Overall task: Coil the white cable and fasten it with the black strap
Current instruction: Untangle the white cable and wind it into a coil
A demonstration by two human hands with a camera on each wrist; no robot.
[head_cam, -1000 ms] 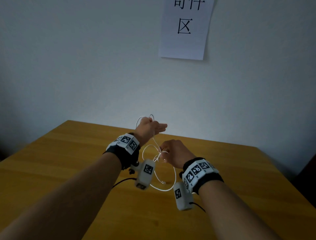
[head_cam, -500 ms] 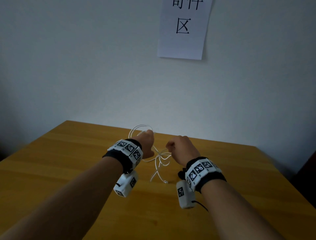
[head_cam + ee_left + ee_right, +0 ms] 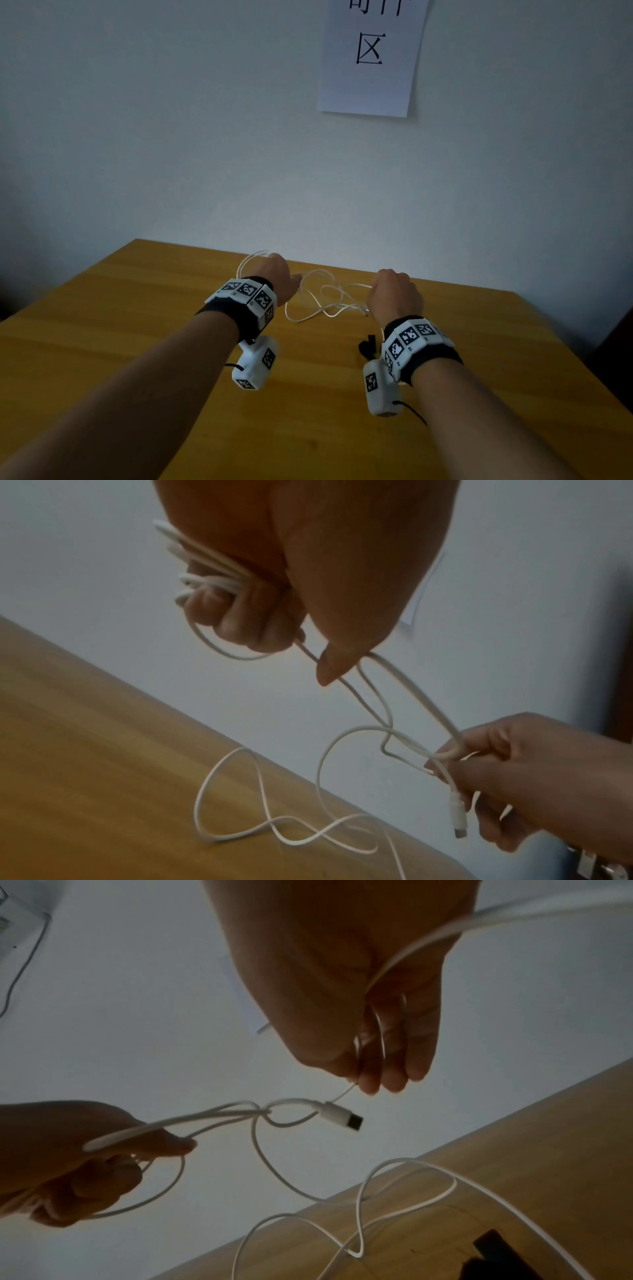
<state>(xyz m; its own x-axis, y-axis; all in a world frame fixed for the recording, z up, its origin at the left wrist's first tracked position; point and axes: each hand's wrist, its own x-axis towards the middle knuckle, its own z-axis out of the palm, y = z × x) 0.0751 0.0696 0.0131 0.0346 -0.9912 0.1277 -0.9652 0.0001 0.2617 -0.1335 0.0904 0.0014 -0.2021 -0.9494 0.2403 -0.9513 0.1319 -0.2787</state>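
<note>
A thin white cable runs between my two hands above the wooden table. My left hand grips several gathered loops of it in a closed fist. My right hand pinches the cable a little behind its white plug, which hangs free below the fingers. Slack cable droops from both hands and lies in loose curves on the tabletop. The black strap lies on the table just under my right wrist, also in the right wrist view's bottom corner.
A white wall rises directly behind the table's far edge, with a printed paper sheet stuck on it. The table's right edge is near my right forearm. Bare wood lies between my forearms.
My hands have dropped lower and moved apart, the right one going right. The cable between them is drawn out and its slack now rests on the table.
</note>
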